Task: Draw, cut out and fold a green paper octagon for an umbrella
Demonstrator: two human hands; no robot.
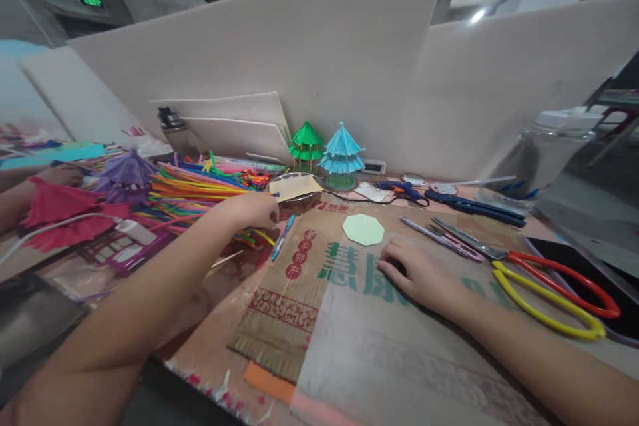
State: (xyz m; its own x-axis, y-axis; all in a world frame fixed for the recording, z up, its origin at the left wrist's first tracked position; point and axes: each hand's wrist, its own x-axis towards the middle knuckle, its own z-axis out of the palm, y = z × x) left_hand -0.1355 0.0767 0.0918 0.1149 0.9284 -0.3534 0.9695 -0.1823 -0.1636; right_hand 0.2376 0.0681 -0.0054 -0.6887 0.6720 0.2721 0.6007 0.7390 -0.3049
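My left hand [258,210] reaches over the table's left side, beside a bundle of colourful pipe cleaners [194,190] and a round dish [302,198] with a cream paper piece across it. Its fingers point down and away, mostly hidden, so whether they grip anything cannot be told. A blue pen [283,237] lies just right of that hand. Resting on the printed cardboard [279,286], my right hand [407,266] has loosely bent fingers, thumb apart, and nothing visible in them. Just beyond its fingertips lies a pale green paper octagon [363,229].
Large scissors [549,286], a purple pen [434,236] and a dark tablet [594,279] lie right. Behind stand green [306,143] and blue [342,150] paper pavilions, a glue gun [402,190] and a clear bottle [542,160]. Another person's hand [62,175] shows at left.
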